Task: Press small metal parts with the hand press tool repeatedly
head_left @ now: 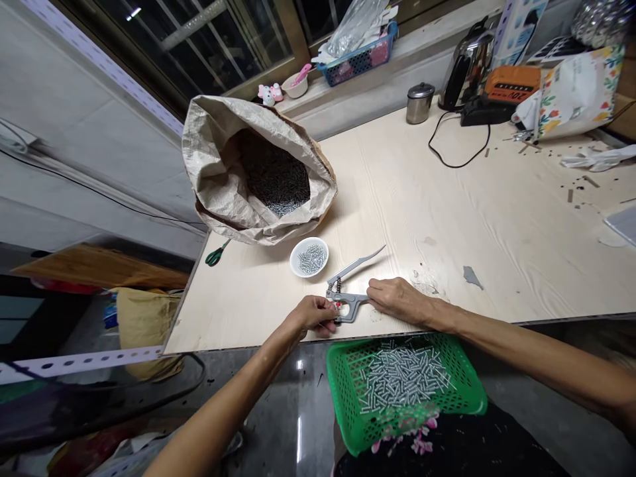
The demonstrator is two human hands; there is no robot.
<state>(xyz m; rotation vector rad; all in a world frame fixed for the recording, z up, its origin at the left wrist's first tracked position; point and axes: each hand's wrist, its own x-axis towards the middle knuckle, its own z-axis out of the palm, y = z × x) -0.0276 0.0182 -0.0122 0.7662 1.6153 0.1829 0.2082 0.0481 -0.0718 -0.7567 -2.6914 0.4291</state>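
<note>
Grey hand-press pliers [354, 306] rest at the front edge of the table, with one long handle raised and a dark spring near the pivot. My right hand [397, 301] is closed round the end of their lower handle. At the jaw end, the fingers of my left hand [316, 314] are pinched together beside a small red part [338, 305]. What they hold is too small to make out. Just beyond the pliers stands a white bowl [309, 257] of small silvery metal pieces. Below the table edge, a green basket [342, 404] on my lap holds many silvery spring-like pieces [405, 376].
A large open sack [209, 159] with dark metal pieces inside stands at the back left. Green-handled scissors [214, 256] lie near the left edge. Farther back are a metal canister [420, 103], an electric kettle [467, 63], an orange box [511, 83] and a black cable [460, 165].
</note>
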